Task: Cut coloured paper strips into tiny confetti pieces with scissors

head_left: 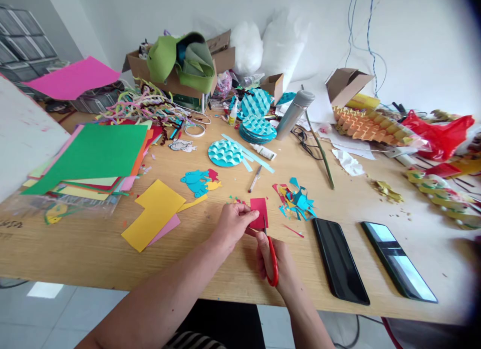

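Observation:
My left hand (238,221) pinches a small red paper piece (258,207) by its left edge, above the front of the table. In my right hand (276,261) is a pair of red-handled scissors (273,264), its blades at the paper's lower right edge. Just beyond the hands lie cut blue paper fish (195,182), along with a small red and a yellow cutout. To the right is a heap of blue, red and yellow paper scraps (298,201). A pen (255,179) rests behind the red paper.
Yellow paper (156,213) and a stack of coloured sheets topped by green (101,151) lie left. Two phones, one black (340,258) and one lit (398,261), lie right. Behind are blue patterned discs (225,153), a glue bottle (264,152) and a silver flask (295,114).

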`<state>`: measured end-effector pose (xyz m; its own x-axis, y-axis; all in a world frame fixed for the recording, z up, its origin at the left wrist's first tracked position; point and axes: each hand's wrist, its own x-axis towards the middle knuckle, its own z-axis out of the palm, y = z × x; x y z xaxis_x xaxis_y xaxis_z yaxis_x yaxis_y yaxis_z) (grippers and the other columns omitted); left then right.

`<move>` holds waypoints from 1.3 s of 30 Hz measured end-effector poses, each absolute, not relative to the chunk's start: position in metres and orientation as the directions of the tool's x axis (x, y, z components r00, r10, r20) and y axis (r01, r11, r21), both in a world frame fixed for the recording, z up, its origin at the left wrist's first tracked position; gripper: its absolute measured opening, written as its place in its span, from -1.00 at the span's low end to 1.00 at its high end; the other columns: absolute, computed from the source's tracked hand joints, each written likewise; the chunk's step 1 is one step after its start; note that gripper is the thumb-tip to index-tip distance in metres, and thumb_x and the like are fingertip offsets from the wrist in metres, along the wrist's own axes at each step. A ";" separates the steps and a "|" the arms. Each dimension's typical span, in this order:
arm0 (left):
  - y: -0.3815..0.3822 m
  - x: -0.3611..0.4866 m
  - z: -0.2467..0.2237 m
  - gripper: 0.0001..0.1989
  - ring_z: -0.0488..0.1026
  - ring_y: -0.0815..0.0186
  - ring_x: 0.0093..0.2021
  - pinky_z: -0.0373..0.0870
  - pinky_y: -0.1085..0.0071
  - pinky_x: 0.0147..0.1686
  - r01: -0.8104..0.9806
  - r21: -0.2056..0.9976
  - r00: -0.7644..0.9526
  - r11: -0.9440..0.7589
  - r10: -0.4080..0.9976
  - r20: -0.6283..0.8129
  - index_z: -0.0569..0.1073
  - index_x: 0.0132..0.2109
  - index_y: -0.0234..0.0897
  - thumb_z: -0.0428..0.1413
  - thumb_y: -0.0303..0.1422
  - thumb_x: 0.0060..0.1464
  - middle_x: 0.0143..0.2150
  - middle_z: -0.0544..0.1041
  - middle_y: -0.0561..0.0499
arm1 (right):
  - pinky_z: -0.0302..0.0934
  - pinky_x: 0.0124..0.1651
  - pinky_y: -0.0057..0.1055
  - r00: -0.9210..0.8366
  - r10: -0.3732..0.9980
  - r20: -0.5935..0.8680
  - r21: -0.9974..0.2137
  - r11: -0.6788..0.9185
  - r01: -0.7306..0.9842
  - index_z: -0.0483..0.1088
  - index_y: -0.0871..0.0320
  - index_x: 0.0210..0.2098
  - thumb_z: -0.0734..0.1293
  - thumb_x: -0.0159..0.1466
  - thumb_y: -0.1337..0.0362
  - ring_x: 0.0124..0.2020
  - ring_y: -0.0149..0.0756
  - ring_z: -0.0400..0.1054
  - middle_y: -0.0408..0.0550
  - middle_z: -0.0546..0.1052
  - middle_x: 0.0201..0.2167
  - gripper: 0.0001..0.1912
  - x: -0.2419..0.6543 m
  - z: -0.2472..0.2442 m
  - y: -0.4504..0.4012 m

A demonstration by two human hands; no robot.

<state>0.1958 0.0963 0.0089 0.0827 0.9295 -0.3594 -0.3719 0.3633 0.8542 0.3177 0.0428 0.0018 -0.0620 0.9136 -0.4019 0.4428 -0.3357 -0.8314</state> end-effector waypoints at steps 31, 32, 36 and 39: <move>0.095 0.196 0.016 -0.81 0.29 0.45 -0.65 0.40 0.48 -0.68 -0.373 0.844 0.102 0.385 0.921 -0.375 0.35 -0.62 -0.34 0.19 -0.37 -0.20 -0.67 0.29 0.14 | 0.06 -0.70 -0.54 -0.131 0.912 -0.389 -0.856 -0.305 0.418 0.23 0.16 -0.66 0.08 0.22 -0.25 -0.78 -0.45 0.21 -0.12 0.34 -0.77 -0.36 0.319 0.008 0.047; 0.095 0.196 0.016 -0.81 0.29 0.45 -0.65 0.40 0.48 -0.67 -0.367 0.846 0.103 0.386 0.921 -0.375 0.35 -0.62 -0.34 0.18 -0.38 -0.19 -0.67 0.29 0.14 | 0.06 -0.70 -0.54 -0.122 0.912 -0.391 -0.856 -0.312 0.411 0.23 0.16 -0.66 0.09 0.21 -0.26 -0.78 -0.45 0.21 -0.12 0.34 -0.77 -0.36 0.318 0.007 0.047; 0.095 0.196 0.016 -0.82 0.31 0.43 -0.64 0.41 0.45 -0.66 -0.344 0.853 0.108 0.393 0.919 -0.380 0.36 -0.61 -0.33 0.17 -0.39 -0.17 -0.66 0.31 0.13 | 0.05 -0.71 -0.54 -0.109 0.912 -0.395 -0.855 -0.322 0.406 0.24 0.16 -0.67 0.09 0.19 -0.28 -0.79 -0.45 0.20 -0.12 0.33 -0.78 -0.34 0.317 0.007 0.048; 0.095 0.196 0.016 -0.81 0.33 0.41 -0.63 0.42 0.43 -0.63 -0.333 0.855 0.116 0.398 0.917 -0.382 0.36 -0.60 -0.33 0.19 -0.37 -0.17 -0.65 0.33 0.12 | 0.03 -0.73 -0.55 -0.107 0.914 -0.392 -0.859 -0.321 0.399 0.24 0.16 -0.67 0.08 0.19 -0.28 -0.80 -0.45 0.19 -0.12 0.33 -0.80 -0.34 0.317 0.007 0.048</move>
